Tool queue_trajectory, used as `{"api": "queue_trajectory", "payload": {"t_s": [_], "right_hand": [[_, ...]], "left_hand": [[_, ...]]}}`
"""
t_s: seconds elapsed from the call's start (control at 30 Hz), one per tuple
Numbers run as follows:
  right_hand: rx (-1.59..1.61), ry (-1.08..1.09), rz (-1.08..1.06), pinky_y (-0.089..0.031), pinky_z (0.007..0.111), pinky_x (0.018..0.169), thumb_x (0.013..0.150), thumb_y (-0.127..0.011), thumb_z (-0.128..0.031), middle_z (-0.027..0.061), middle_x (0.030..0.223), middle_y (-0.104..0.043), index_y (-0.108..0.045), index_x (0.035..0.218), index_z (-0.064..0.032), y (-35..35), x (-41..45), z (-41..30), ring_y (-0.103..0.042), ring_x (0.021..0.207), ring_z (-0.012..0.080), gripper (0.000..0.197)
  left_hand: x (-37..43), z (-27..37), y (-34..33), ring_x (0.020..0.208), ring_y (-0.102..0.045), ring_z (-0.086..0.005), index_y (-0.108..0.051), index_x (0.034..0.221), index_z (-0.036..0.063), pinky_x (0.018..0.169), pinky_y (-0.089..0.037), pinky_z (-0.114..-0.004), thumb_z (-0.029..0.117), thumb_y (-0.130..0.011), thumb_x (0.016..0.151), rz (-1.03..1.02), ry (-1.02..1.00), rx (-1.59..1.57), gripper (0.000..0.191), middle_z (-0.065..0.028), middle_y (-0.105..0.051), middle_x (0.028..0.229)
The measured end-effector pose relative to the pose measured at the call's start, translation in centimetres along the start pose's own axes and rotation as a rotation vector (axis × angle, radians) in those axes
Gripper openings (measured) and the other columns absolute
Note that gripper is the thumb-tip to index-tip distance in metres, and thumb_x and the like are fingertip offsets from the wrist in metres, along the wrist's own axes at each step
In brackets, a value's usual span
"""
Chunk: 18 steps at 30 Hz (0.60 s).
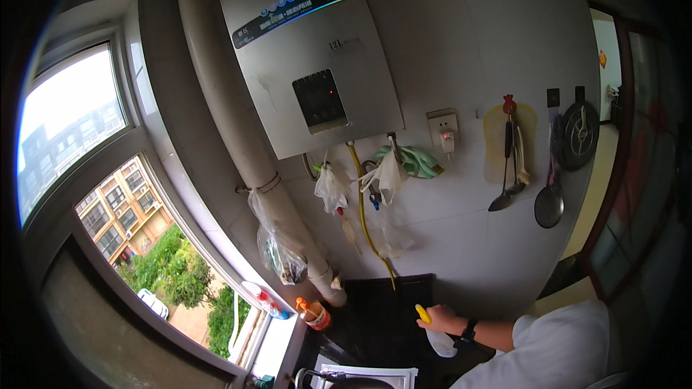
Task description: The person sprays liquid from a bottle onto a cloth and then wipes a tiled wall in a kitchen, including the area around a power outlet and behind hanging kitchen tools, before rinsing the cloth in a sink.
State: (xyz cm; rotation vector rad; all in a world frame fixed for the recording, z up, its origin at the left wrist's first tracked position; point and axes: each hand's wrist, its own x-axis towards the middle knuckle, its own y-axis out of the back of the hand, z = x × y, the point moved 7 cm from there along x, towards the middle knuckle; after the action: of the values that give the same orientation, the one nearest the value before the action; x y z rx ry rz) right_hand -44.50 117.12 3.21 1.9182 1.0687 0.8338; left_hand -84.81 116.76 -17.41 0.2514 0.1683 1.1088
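Observation:
My right hand [442, 319], with a dark band on the wrist, is closed around the neck of a white spray bottle [442, 343] with a yellow trigger head [423, 314]. The bottle is tilted over the dark countertop [373, 327]. My left hand is out of view. To the left on the counter, by the window sill, stands a bottle with an orange spray head [314, 314]. A red, white and blue bottle [266, 300] leans on the sill.
A sink rim [378, 371] and a dark pan [359, 383] lie at the bottom edge. A water heater [313, 54], a yellow hose [363, 216] and plastic bags hang on the wall. A skimmer [549, 206] and ladle [500, 202] hang at the right, near a doorway.

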Motion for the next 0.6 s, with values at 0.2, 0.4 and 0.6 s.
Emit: {"api": "queue_trajectory", "payload": {"t_s": [0.2,0.4,0.6], "right_hand": [[0.207,-0.023,0.031,-0.056,0.050,0.070,0.085,-0.074,-0.044,0.0193,0.082,-0.071,-0.068,0.088,-0.0029,1.6,-0.5,-1.0,-0.070,0.077,0.0411,0.041],[0.329,0.071,0.189,-0.053,0.047,0.074,0.085,-0.077,-0.033,0.0186,0.088,-0.068,-0.064,0.091,-0.0033,2.1,0.0,-0.2,-0.066,0.083,0.0398,0.033],[0.465,0.194,0.434,-0.051,0.044,0.079,0.085,-0.077,-0.024,0.0164,0.099,-0.064,-0.061,0.100,-0.0039,7.4,2.9,-1.6,-0.062,0.091,0.0372,0.029]], "left_hand": [[0.9,-2.4,-1.1,0.084,-0.060,-0.0186,-0.061,0.123,0.0027,0.074,-0.050,-0.038,0.039,-0.068,0.097,-0.040,0.153,0.088,0.044,-0.0106,-0.067,0.092],[0.0,6.5,-0.4,0.087,-0.061,-0.0203,-0.062,0.124,0.0051,0.082,-0.049,-0.040,0.042,-0.064,0.099,-0.087,0.107,0.210,0.045,-0.0107,-0.068,0.094],[-0.8,10.0,-0.2,0.089,-0.064,-0.0217,-0.062,0.125,0.0052,0.084,-0.050,-0.039,0.043,-0.062,0.100,-0.074,0.076,0.289,0.045,-0.0114,-0.069,0.093]]}}
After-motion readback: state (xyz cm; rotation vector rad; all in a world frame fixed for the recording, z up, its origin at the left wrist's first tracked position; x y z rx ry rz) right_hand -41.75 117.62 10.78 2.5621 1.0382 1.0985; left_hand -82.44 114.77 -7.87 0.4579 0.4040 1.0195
